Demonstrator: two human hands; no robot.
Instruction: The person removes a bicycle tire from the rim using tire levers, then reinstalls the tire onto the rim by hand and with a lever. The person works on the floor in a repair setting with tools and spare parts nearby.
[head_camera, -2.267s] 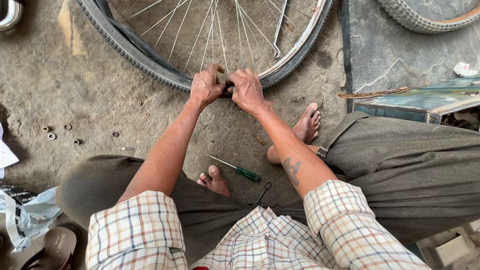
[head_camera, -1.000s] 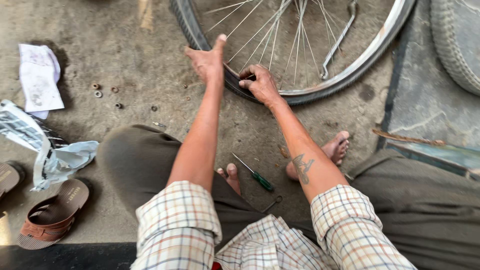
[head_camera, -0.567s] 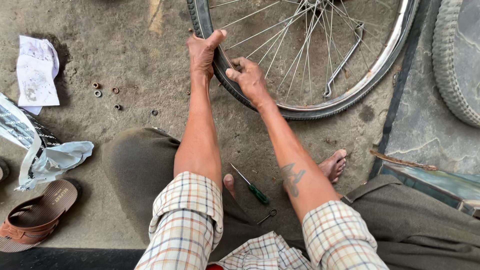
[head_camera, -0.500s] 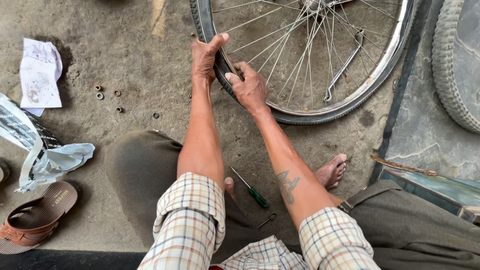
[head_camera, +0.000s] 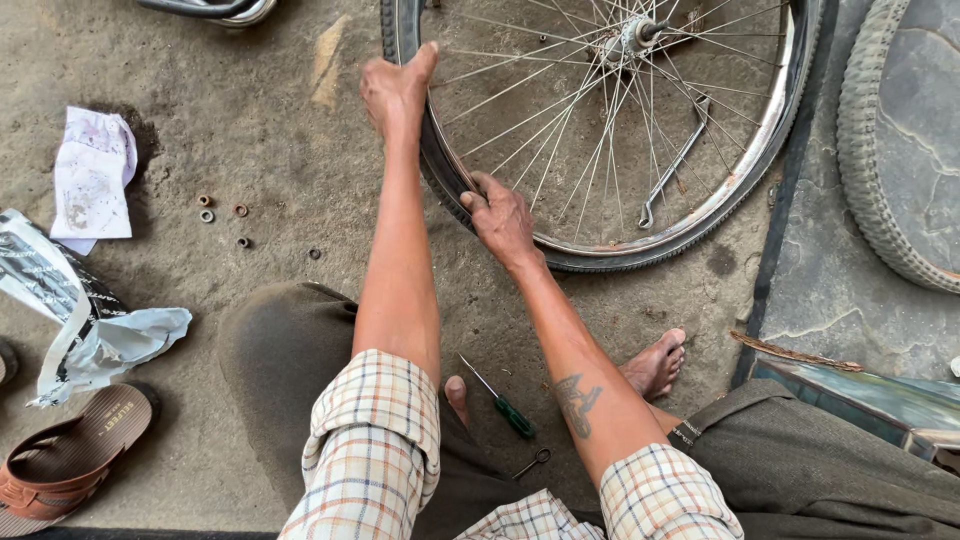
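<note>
Wheel (head_camera: 600, 130) flat on ground, axle skyward.

The person wears a checked shirt (head_camera: 375, 440) with sleeves rolled above the elbows, dark grey-brown trousers (head_camera: 820, 470), bare feet (head_camera: 655, 362), and a forearm tattoo (head_camera: 578, 400).

black tyre (head_camera: 440, 170) on silver rim (head_camera: 740, 170), silver spokes (head_camera: 560, 110). screwdriver (head_camera: 503, 402): green handle, silver shaft. shirt sleeves (head_camera: 372, 440): cream check, orange, blue and grey lines. trousers (head_camera: 820, 470): olive-grey. sandal (head_camera: 70, 450): brown, reddish strap. paper (head_camera: 92, 180): white, faint pink print. floor (head_camera: 250, 110): grey-brown, one yellow streak.
</note>
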